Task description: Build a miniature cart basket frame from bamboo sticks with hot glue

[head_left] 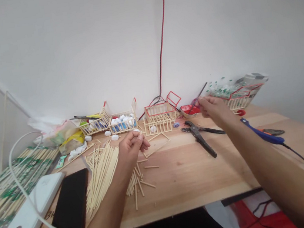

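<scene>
My left hand (132, 145) hovers over the wooden table (193, 175) with its fingers curled in a pinch on a short wooden stick piece, just above a scatter of cut sticks (138, 183). My right hand (212, 107) reaches toward the back and grips a thin brush (200, 96) whose tip sits at a small red paint dish (189, 109). A stick-built basket with a red-painted rim (160, 117) stands between the two hands. Black pliers (200, 137) lie below my right hand.
A pile of long sticks (100, 173), a black phone (69, 207) and a white power bank with cable (28, 216) lie at left. Two stick baskets of bottle caps (122, 122) stand at the back. Another basket (238, 99) and a blue tool (261, 135) are at right.
</scene>
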`<state>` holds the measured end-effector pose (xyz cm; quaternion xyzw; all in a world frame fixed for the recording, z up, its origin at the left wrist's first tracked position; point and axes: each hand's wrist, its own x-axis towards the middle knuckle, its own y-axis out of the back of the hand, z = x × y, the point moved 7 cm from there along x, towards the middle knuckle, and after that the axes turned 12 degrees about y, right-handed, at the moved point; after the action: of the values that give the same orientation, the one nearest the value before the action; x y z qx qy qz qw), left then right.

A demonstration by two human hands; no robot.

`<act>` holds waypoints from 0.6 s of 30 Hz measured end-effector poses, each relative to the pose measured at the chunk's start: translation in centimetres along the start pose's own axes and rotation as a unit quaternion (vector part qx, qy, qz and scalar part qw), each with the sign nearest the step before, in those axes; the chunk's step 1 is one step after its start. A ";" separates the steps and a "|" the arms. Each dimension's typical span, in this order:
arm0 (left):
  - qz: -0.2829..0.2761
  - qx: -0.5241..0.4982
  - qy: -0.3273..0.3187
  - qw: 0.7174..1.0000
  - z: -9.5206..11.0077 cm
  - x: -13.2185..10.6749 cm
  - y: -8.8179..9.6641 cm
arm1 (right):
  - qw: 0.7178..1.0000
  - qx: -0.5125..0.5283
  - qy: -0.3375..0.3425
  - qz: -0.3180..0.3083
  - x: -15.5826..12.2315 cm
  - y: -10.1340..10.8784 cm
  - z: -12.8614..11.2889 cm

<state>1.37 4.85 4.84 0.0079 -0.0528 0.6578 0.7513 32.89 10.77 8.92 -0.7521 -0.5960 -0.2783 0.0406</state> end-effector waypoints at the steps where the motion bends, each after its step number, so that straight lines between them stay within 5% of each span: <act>1: -0.016 -0.005 -0.003 1.000 0.1 -0.1 -0.2 | 0.994 0.107 -0.015 -0.032 -1.6 -1.8 -1.1; 6: -0.204 0.029 -0.013 0.978 1.0 -1.8 -2.9 | 0.876 0.415 -0.101 -0.226 -9.9 -11.4 -6.8; 9: -0.344 0.017 0.015 0.939 1.0 -3.4 -4.5 | 0.820 0.488 -0.120 -0.274 -12.2 -14.5 -8.5; 14: -0.443 0.025 0.068 0.894 0.8 -4.8 -5.9 | 0.812 0.543 -0.097 -0.190 -10.5 -13.1 -9.2; 18: -0.467 0.011 0.119 0.876 0.6 -5.4 -6.2 | 0.880 0.456 -0.052 -0.123 -8.5 -9.0 -7.9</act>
<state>6.74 -1.40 5.27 -0.0379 0.0541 0.2267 0.9717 20.54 2.77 9.19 -0.5845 -0.7456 0.0610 0.3142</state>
